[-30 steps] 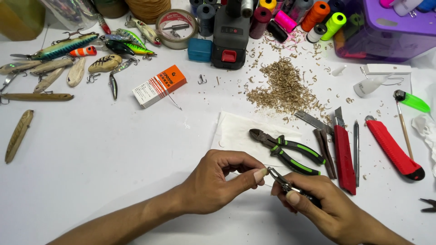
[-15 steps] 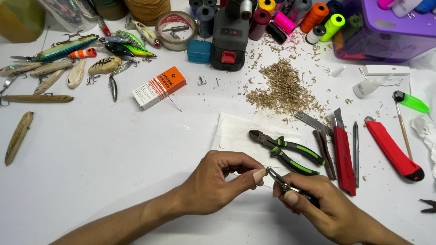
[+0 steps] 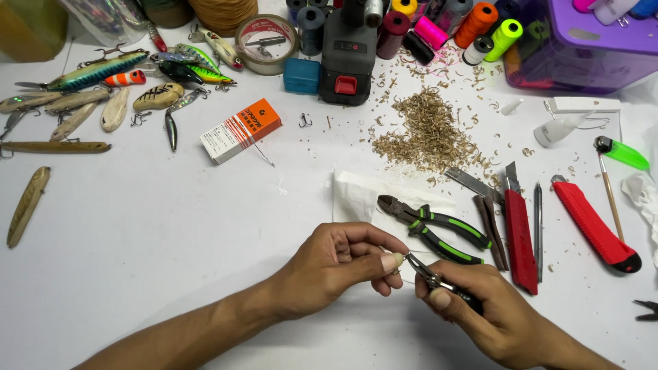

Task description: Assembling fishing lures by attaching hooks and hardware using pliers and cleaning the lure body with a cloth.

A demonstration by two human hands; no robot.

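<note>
**Small pliers meet a tiny metal piece at six o'clock**

The small pliers sit in your right hand, low on the white table at about six o'clock, their nose angled up toward ten o'clock. Your right-hand grip is wrapped tight around the handles. Your left hand pinches thumb and forefinger together on something very small at the pliers' tip; it is too small to identify, perhaps a ring or hook eye.

Against the frames from a second ago, almost nothing has shifted: both hands hold the same pose and the pliers' nose meets your left fingertips at the same spot. That reads as steady, fine work at the tip rather than a reach or a put-down.

Just past your hands, toward one o'clock, the green-handled cutters lie on a white paper sheet. Farther toward two o'clock lies the red utility knife. The wood shavings are heaped at twelve, and the fishing lures are spread out at ten.
</note>
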